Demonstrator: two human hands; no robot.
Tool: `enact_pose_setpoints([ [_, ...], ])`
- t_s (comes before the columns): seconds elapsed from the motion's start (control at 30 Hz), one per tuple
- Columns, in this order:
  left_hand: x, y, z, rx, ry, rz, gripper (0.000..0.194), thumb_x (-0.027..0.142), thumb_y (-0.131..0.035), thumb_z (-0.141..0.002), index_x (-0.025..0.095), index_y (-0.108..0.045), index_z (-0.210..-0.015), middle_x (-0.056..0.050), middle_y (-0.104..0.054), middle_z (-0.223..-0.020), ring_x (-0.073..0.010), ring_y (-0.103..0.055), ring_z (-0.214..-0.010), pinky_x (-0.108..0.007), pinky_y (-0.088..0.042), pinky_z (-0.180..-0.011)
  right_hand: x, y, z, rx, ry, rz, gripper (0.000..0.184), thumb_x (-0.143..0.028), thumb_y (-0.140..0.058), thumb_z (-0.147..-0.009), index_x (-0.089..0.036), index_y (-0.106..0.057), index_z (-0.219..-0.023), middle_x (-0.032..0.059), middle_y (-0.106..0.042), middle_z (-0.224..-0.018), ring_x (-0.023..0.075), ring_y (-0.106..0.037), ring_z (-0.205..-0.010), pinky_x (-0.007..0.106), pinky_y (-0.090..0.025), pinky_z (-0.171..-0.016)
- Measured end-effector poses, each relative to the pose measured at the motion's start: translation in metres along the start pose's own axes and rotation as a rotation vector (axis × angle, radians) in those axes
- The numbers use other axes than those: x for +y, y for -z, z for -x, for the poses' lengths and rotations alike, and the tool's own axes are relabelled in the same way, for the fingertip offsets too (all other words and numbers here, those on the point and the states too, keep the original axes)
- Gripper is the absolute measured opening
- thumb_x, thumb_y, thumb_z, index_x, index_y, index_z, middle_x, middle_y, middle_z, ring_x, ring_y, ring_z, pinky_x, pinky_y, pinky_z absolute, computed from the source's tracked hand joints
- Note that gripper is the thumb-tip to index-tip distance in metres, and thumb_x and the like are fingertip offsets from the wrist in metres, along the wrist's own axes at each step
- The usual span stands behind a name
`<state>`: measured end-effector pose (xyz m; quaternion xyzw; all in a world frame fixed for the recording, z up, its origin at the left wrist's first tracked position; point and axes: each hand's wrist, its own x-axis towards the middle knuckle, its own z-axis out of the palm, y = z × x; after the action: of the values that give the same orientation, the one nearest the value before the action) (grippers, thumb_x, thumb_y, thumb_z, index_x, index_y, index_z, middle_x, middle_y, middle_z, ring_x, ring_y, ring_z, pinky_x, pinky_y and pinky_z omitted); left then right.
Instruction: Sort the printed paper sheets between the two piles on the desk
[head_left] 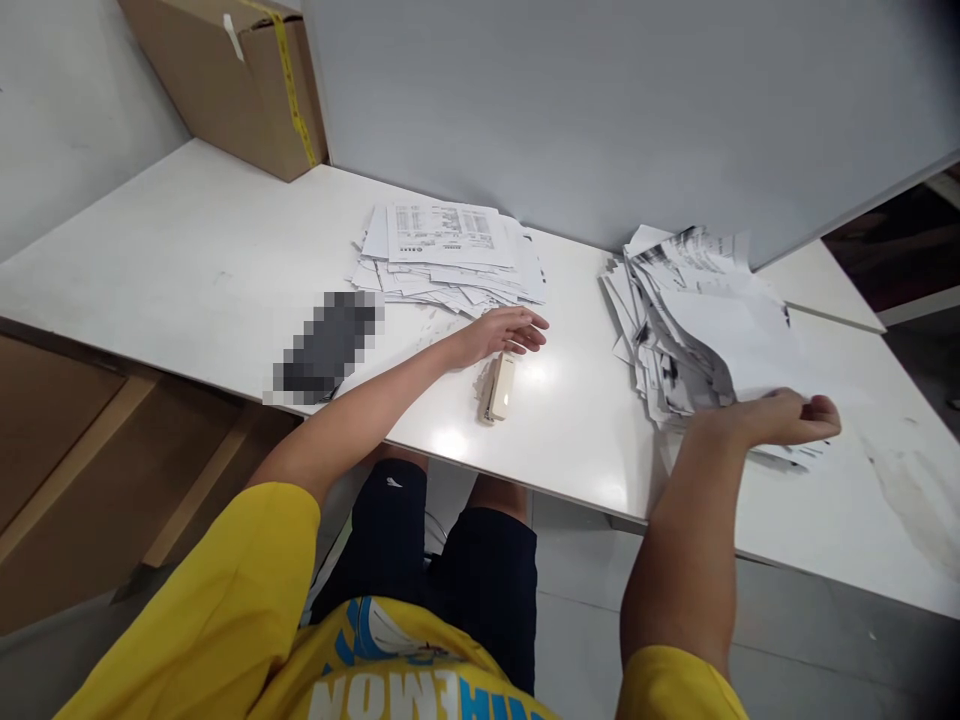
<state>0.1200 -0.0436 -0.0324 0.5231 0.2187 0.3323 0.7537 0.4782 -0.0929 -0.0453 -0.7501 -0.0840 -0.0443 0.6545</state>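
My left hand (498,336) hovers at the top end of a cream stapler (504,388), its fingers stretched out and nothing held. The stapler lies on the white table in front of me. My right hand (795,418) is at the near edge of the right-hand pile of printed papers (739,330), with its fingers curled. What those fingers hold, if anything, I cannot make out. The upper sheets of this pile bulge and bend near my right wrist. Beyond my left hand lies another pile of printed papers (442,245), flatter but with uneven edges.
A dark, pixelated object (328,345) lies left of my left forearm. At the back left a cardboard box (247,85) with yellow tape stands against a grey partition (600,110). The white table (150,250) has its near edge above my knees. More cardboard (97,440) is below left.
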Motion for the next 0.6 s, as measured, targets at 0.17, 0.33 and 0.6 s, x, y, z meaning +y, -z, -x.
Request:
enact_pose_setpoints([
  [0.17, -0.0007, 0.0002, -0.0005, 0.000, 0.000, -0.006, 0.025, 0.037, -0.058, -0.096, 0.017, -0.069, -0.103, -0.011, -0.073, -0.104, -0.0183, -0.068, -0.094, -0.043, -0.045, -0.101, 0.0016, -0.0001, -0.0014, 0.001, -0.042, -0.138, 0.022, -0.017, -0.036, -0.079, -0.035, -0.037, -0.093, 0.0102, -0.058, -0.132, 0.0155, -0.067, -0.119, 0.042, -0.049, -0.109],
  [0.33, 0.0003, -0.0007, -0.0003, 0.002, 0.004, -0.016, 0.023, 0.035, -0.057, -0.096, 0.016, -0.069, -0.103, -0.010, -0.073, -0.102, -0.0178, -0.068, -0.094, -0.041, -0.046, -0.099, 0.0063, -0.0029, -0.0053, -0.026, -0.040, -0.227, 0.020, -0.024, -0.042, -0.079, -0.035, -0.044, -0.096, 0.0091, -0.061, -0.128, 0.0192, -0.067, -0.120, 0.044, -0.050, -0.107],
  [0.6, 0.0012, -0.0023, -0.0001, 0.006, 0.011, -0.037, 0.023, 0.034, -0.056, -0.096, 0.016, -0.068, -0.104, -0.010, -0.074, -0.101, -0.0176, -0.068, -0.095, -0.038, -0.047, -0.096, 0.0010, 0.0020, 0.0037, -0.119, -0.046, -0.130, 0.033, -0.032, -0.035, -0.084, -0.036, -0.049, -0.114, 0.0112, -0.057, -0.135, 0.0181, -0.065, -0.126, 0.042, -0.052, -0.106],
])
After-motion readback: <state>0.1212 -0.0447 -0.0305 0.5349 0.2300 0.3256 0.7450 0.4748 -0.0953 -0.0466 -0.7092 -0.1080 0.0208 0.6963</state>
